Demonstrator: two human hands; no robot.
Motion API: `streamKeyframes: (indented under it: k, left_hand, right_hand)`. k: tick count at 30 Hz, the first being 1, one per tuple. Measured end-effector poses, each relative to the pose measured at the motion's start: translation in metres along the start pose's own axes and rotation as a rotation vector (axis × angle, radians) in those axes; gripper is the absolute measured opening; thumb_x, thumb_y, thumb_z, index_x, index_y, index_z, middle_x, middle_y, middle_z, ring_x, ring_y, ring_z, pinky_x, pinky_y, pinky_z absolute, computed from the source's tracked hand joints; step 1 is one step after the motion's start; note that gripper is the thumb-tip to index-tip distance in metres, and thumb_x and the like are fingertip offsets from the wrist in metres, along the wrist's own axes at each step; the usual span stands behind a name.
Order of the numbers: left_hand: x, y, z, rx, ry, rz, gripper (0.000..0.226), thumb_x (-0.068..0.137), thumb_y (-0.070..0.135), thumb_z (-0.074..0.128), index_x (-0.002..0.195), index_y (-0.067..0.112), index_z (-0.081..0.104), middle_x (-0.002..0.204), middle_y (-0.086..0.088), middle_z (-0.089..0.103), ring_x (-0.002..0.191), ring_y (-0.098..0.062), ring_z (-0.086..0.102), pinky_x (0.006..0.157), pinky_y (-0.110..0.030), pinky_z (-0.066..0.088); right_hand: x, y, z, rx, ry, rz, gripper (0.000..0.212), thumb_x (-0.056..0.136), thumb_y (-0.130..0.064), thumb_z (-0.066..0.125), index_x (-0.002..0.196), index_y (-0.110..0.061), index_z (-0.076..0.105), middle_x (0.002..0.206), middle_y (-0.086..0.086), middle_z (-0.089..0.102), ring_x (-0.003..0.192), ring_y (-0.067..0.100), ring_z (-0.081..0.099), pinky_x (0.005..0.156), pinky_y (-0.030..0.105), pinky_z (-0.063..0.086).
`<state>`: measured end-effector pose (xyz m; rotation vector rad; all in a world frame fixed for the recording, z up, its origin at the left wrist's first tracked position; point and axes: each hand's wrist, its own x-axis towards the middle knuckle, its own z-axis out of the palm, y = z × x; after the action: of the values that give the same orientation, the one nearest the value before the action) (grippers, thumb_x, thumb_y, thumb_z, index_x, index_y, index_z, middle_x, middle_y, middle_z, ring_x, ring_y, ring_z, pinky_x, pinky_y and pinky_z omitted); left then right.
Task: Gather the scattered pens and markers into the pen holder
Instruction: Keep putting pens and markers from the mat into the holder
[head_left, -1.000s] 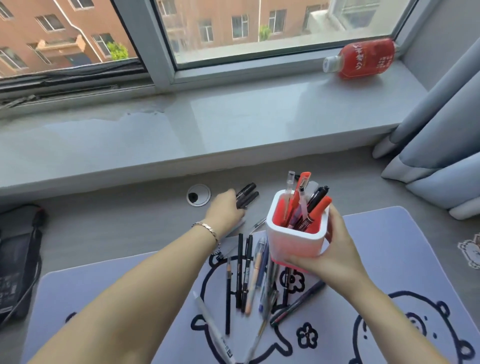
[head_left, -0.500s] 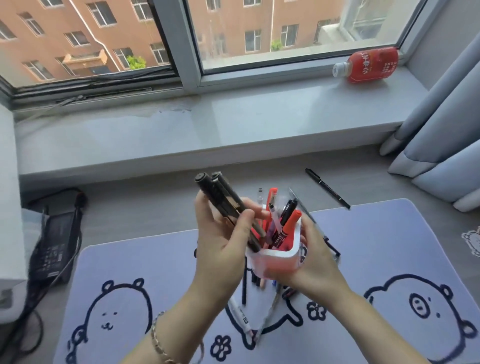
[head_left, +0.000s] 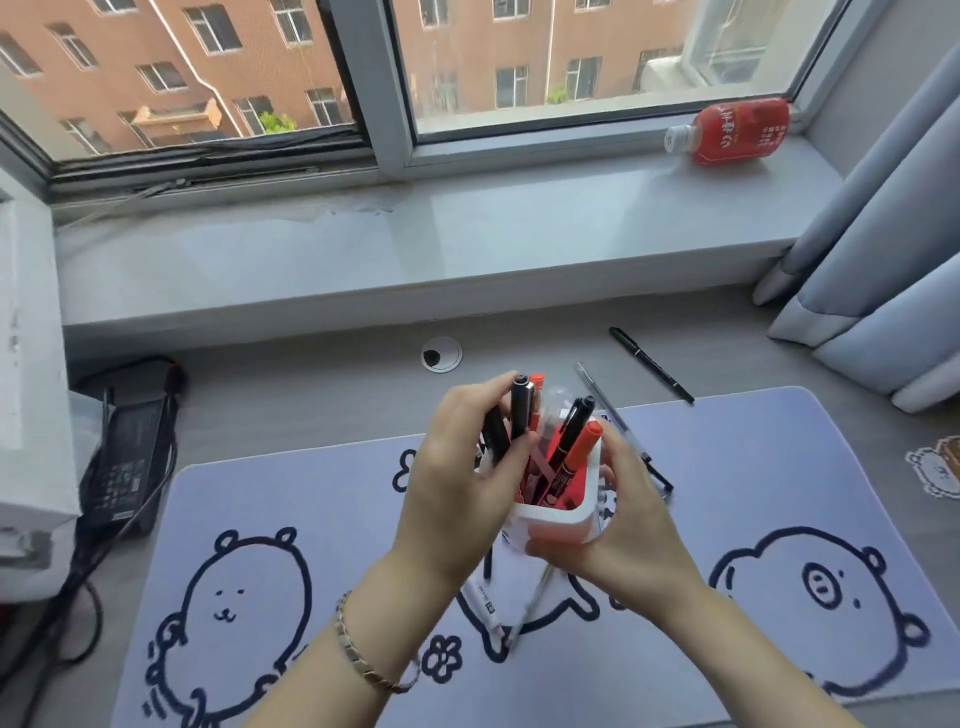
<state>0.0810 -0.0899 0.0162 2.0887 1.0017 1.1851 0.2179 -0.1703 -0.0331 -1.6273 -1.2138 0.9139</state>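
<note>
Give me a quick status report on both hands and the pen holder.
Left hand gripping two black markers, lowering them into white-and-red plastic pen holder. Right hand holding it above mat. Black pen loose on grey desk.

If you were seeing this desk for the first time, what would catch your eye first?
Mid-frame, the right hand holds up a white-and-red pen holder while the left hand feeds black markers into it. Behind, a red bottle lies on the windowsill, and one black pen lies on the desk.
</note>
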Motion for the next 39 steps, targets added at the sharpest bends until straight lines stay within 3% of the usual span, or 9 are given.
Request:
streamKeyframes:
  k: [5, 9, 13, 17, 20, 23, 29, 35, 39]
  left_hand:
    - [-0.005, 0.003, 0.003, 0.047, 0.02, 0.047, 0.061, 0.074, -0.013, 0.06, 0.13, 0.004, 0.041, 0.13, -0.008, 0.045, 0.123, -0.008, 0.044, 0.1, -0.008, 0.032]
    - [-0.004, 0.006, 0.008, 0.063, -0.009, -0.023, 0.048, 0.076, -0.014, 0.058, 0.122, -0.003, 0.054, 0.129, -0.004, 0.047, 0.123, -0.005, 0.042, 0.103, -0.009, 0.032]
    - [-0.005, 0.011, 0.018, -0.044, -0.33, -0.174, 0.044, 0.09, 0.016, 0.049, 0.134, 0.014, 0.046, 0.139, 0.012, 0.038, 0.134, 0.004, 0.026, 0.11, -0.01, 0.02]
    - [0.002, -0.008, 0.031, -0.223, -0.481, -0.273, 0.043, 0.094, 0.035, 0.037, 0.131, 0.053, 0.026, 0.144, 0.031, 0.021, 0.134, 0.016, 0.018, 0.106, -0.002, 0.014]
    - [0.008, -0.053, 0.043, -0.035, -0.377, -0.405, 0.045, 0.094, 0.024, 0.047, 0.137, 0.029, 0.036, 0.148, 0.007, 0.034, 0.129, 0.015, 0.029, 0.103, -0.001, 0.018]
    - [0.01, -0.1, 0.054, 0.395, -0.474, -0.576, 0.045, 0.091, 0.016, 0.051, 0.134, 0.011, 0.04, 0.139, -0.008, 0.044, 0.124, -0.023, 0.044, 0.102, -0.032, 0.035]
    - [0.014, -0.13, 0.064, 0.656, -0.627, -0.513, 0.024, 0.09, -0.002, 0.04, 0.111, 0.003, 0.05, 0.116, -0.016, 0.052, 0.104, -0.032, 0.044, 0.083, -0.039, 0.042]
    - [0.017, -0.13, 0.061, 0.487, -0.556, -0.655, 0.013, 0.089, 0.0, 0.04, 0.102, 0.0, 0.042, 0.103, -0.018, 0.046, 0.085, -0.034, 0.048, 0.064, -0.035, 0.035]
    - [0.025, -0.127, 0.066, 0.335, -0.612, -0.694, 0.017, 0.086, 0.008, 0.052, 0.103, 0.004, 0.048, 0.1, -0.015, 0.057, 0.088, -0.031, 0.055, 0.074, -0.039, 0.046]
  right_hand:
    - [-0.003, 0.001, -0.004, -0.06, -0.055, -0.068, 0.107, 0.048, -0.02, 0.091, 0.138, -0.03, 0.033, 0.129, -0.011, 0.045, 0.115, -0.012, 0.043, 0.087, -0.004, 0.032]
    - [-0.006, 0.012, -0.009, -0.09, -0.057, -0.08, 0.108, 0.048, -0.017, 0.091, 0.138, -0.034, 0.033, 0.134, -0.013, 0.044, 0.123, -0.008, 0.039, 0.095, 0.0, 0.031]
    - [-0.008, 0.028, -0.023, -0.118, 0.018, -0.046, 0.101, 0.046, -0.029, 0.088, 0.134, -0.034, 0.038, 0.125, -0.019, 0.047, 0.113, -0.012, 0.041, 0.09, -0.003, 0.031]
    - [-0.013, 0.052, -0.051, -0.027, 0.096, 0.109, 0.104, 0.039, -0.04, 0.093, 0.13, -0.038, 0.042, 0.122, -0.012, 0.054, 0.112, 0.009, 0.054, 0.097, 0.037, 0.047]
    - [-0.015, 0.065, -0.069, -0.015, 0.141, 0.165, 0.108, 0.039, -0.038, 0.092, 0.133, -0.035, 0.039, 0.125, -0.007, 0.054, 0.115, 0.018, 0.053, 0.096, 0.052, 0.046]
    - [-0.015, 0.063, -0.075, -0.003, 0.224, 0.157, 0.1, 0.037, -0.037, 0.091, 0.124, -0.046, 0.044, 0.12, -0.015, 0.055, 0.112, 0.004, 0.053, 0.089, 0.036, 0.047]
    - [-0.012, 0.06, -0.074, 0.041, 0.228, 0.14, 0.098, 0.041, -0.016, 0.093, 0.121, -0.046, 0.046, 0.114, -0.023, 0.056, 0.102, -0.013, 0.054, 0.076, 0.008, 0.05]
    - [-0.012, 0.061, -0.065, 0.033, 0.205, 0.158, 0.099, 0.042, -0.014, 0.094, 0.117, -0.054, 0.043, 0.112, -0.028, 0.055, 0.104, -0.013, 0.051, 0.079, 0.019, 0.042]
    - [-0.014, 0.057, -0.059, 0.013, 0.171, 0.176, 0.1, 0.041, -0.021, 0.094, 0.12, -0.051, 0.042, 0.116, -0.019, 0.056, 0.113, 0.004, 0.051, 0.09, 0.033, 0.046]
